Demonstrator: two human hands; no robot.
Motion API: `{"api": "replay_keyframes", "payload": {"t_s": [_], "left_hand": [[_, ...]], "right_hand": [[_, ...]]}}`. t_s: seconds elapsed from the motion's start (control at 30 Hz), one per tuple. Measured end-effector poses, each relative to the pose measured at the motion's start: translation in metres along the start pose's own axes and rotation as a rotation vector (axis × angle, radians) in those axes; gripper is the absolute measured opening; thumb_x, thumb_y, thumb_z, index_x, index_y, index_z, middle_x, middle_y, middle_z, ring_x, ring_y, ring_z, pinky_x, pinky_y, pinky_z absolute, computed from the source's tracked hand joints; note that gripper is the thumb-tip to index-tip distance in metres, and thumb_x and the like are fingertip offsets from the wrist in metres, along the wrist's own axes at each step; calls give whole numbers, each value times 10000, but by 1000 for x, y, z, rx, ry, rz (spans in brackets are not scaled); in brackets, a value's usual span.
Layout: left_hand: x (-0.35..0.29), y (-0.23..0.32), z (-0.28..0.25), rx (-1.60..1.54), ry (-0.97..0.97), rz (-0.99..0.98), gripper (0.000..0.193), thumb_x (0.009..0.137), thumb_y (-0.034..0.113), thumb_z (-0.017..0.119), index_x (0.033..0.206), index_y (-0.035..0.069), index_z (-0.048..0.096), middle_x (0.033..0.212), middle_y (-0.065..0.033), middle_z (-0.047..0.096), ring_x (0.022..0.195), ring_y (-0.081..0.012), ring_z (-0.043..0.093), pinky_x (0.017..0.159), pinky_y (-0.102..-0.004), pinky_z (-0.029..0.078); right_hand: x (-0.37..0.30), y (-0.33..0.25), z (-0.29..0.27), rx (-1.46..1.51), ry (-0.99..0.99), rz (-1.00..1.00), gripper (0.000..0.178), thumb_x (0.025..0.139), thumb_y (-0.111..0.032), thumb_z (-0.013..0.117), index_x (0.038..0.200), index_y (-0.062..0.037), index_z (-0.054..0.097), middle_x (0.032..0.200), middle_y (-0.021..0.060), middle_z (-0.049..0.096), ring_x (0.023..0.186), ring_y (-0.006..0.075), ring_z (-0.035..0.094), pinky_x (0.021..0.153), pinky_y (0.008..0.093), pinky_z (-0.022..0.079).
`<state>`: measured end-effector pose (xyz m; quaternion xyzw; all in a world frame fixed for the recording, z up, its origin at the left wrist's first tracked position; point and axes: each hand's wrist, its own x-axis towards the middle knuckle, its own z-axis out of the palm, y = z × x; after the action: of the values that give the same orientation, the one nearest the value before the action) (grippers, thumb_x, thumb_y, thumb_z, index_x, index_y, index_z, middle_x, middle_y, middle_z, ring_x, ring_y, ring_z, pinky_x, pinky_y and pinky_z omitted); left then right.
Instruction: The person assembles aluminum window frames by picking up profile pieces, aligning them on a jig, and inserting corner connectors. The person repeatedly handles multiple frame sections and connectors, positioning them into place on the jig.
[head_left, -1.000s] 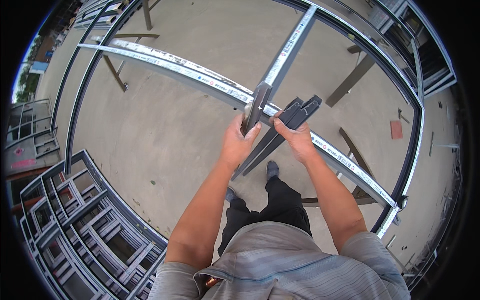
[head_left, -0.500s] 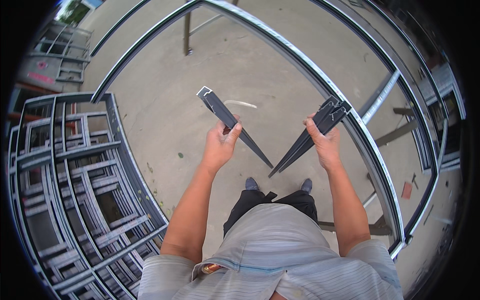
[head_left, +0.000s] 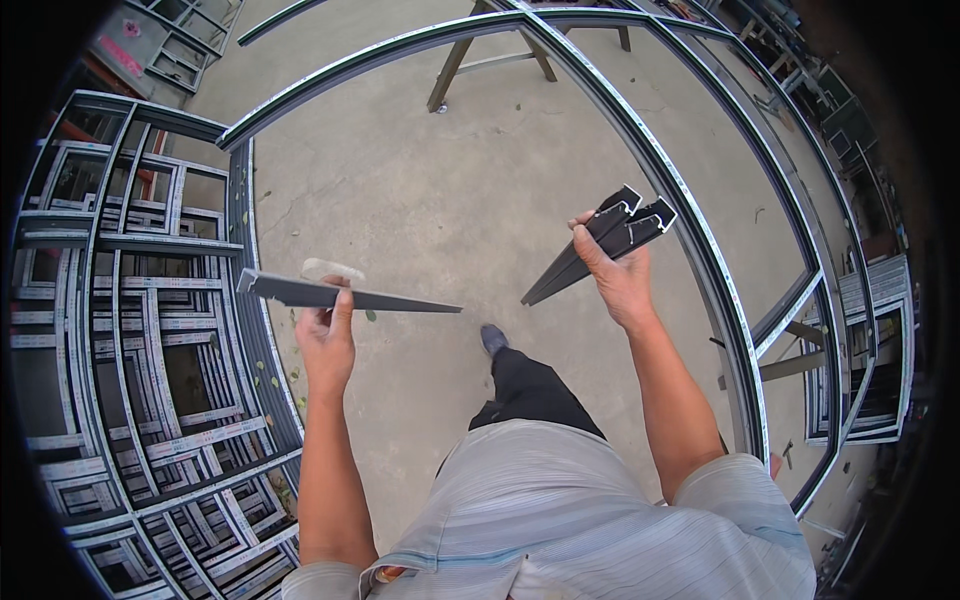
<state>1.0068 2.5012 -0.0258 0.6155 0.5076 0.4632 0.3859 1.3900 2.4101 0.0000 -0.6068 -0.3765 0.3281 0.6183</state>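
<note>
My left hand (head_left: 328,345) is closed around a single dark grey profile strip (head_left: 400,302), thumb on top. The strip lies almost level, its broad end toward the left and its far end tapering off to the right. On the right, my right hand (head_left: 622,283) grips two dark profile strips (head_left: 575,262) side by side. Their open, channel-shaped ends with pale cut edges face up and right, close to the bar of a large metal frame (head_left: 700,235). The undersides of both grips are hidden.
Stacked window-like frames (head_left: 243,200) fill the left side. A trestle (head_left: 452,75) stands ahead, and a slanted brace (head_left: 790,315) crosses at right. A pale curved piece (head_left: 333,269) shows just beyond the left strip. Concrete floor (head_left: 450,190) lies between.
My left hand has moved left, and its strip has swung from steeply slanted to nearly level. My right hand has shifted slightly left with its two strips. The whole view has shifted.
</note>
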Motion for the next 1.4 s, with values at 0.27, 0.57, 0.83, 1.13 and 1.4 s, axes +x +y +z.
{"api": "replay_keyframes", "payload": {"t_s": [0.27, 0.57, 0.83, 1.13, 1.4], "left_hand": [[92, -50, -71, 81, 159, -70, 303, 1087, 204, 696, 1294, -18, 691, 1214, -87, 721, 1124, -149, 655, 998, -303, 503], [192, -71, -169, 126, 469, -86, 265, 1083, 197, 710, 1235, -20, 714, 1094, -37, 707, 960, -91, 608, 868, -247, 493], [255, -141, -311, 189, 938, -149, 368, 1071, 341, 729, 1076, -26, 734, 958, -37, 694, 818, -87, 589, 711, -253, 524], [300, -194, -498, 246, 1244, -297, 543, 1034, 422, 760, 1274, -55, 659, 1090, -136, 714, 928, -184, 682, 808, -379, 616], [362, -224, -570, 225, 1376, -306, 612, 1034, 430, 751, 1342, -81, 613, 1128, -171, 710, 996, -212, 717, 890, -390, 658]], "right_hand": [[129, 27, 110, -18, -146, 19, 312, 1007, -279, 815, 1205, -59, 716, 1129, 42, 765, 1058, 125, 676, 952, 318, 530], [251, 29, 278, 33, -318, 27, 333, 992, -305, 830, 1189, -55, 733, 1116, 37, 769, 1055, 126, 681, 950, 310, 526], [299, 71, 423, 66, -282, -56, 297, 1012, -262, 811, 1195, -45, 723, 1123, 60, 767, 1063, 138, 688, 964, 308, 521], [321, 68, 557, 56, -192, -21, 300, 1017, -242, 803, 1211, -34, 707, 1162, 81, 754, 1122, 174, 690, 1035, 346, 512], [366, 72, 689, 16, -392, 35, 286, 1007, -212, 814, 1204, -30, 716, 1129, 43, 744, 1048, 127, 669, 945, 311, 533]]}}
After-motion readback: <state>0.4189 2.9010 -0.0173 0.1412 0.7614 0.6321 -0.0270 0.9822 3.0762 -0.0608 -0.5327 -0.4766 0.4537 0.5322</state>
